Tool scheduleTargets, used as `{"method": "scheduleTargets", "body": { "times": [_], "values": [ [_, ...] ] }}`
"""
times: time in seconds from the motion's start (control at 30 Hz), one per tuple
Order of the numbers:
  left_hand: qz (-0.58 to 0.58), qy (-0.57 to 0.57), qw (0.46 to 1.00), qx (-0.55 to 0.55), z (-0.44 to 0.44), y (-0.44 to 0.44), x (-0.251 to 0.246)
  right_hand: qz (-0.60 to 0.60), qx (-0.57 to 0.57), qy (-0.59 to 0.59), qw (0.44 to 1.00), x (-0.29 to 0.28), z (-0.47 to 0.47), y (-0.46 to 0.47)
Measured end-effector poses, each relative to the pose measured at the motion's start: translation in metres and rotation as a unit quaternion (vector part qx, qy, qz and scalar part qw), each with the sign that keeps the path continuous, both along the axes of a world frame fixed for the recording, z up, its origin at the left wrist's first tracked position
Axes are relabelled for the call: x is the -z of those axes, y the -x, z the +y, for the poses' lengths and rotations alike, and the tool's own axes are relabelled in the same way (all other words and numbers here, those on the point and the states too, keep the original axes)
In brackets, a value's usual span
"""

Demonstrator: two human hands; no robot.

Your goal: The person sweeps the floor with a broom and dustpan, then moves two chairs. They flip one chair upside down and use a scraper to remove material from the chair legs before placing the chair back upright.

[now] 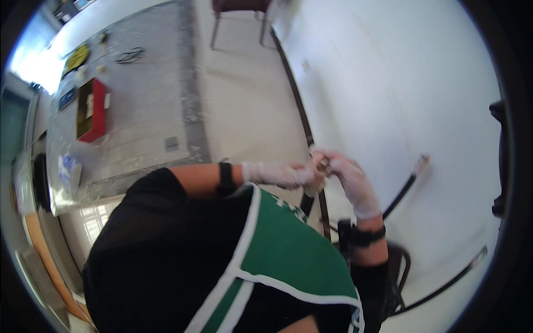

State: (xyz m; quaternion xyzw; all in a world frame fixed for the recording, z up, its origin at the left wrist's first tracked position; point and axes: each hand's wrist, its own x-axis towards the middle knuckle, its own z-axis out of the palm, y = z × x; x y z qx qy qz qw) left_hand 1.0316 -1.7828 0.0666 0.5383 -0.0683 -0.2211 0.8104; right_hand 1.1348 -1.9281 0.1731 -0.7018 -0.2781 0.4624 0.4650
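Note:
My left hand (293, 175), in a thin translucent glove, is closed around the upper end of a black cable or hose (307, 204) close to the wall. A small brassy metal piece (323, 165) shows between my hands at that end. The fingers of my right hand (352, 177), gloved the same way, are closed on this piece. Blur and the fingers hide its exact shape. To the right, a second black cable or hose (400, 195) rises against the wall with a metal-tipped end (422, 164). A third one (441, 294) slants up at the lower right.
A plastic-covered table (145, 95) at left holds an open red box (98, 110), a coiled black cord (131, 55), a yellow item (78, 58) and a blue-and-white packet (70, 171). A white wall (416, 75) stands at right. Chairs (241, 6) are ahead and beside me.

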Motion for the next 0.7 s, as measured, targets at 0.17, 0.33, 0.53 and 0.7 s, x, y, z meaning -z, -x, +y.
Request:
{"method": "scheduleTargets", "body": {
  "times": [0.17, 0.33, 0.53, 0.7],
  "values": [
    [0.054, 0.112, 0.992, -0.002, 0.005, 0.000, -0.005, 0.108, -0.045, -0.071, 0.991, 0.018, 0.004, -0.015],
    [0.118, 0.151, 0.981, 0.021, 0.006, -0.006, 0.007, 0.145, -0.096, -0.027, 0.984, 0.020, 0.008, -0.024],
    [0.158, 0.184, 0.970, 0.023, 0.006, -0.006, 0.016, 0.143, -0.082, 0.058, 0.985, 0.011, 0.016, -0.027],
    [0.144, 0.153, 0.977, 0.022, 0.006, -0.007, 0.013, 0.057, -0.063, 0.061, 0.995, 0.005, 0.017, -0.024]
  ]
}}
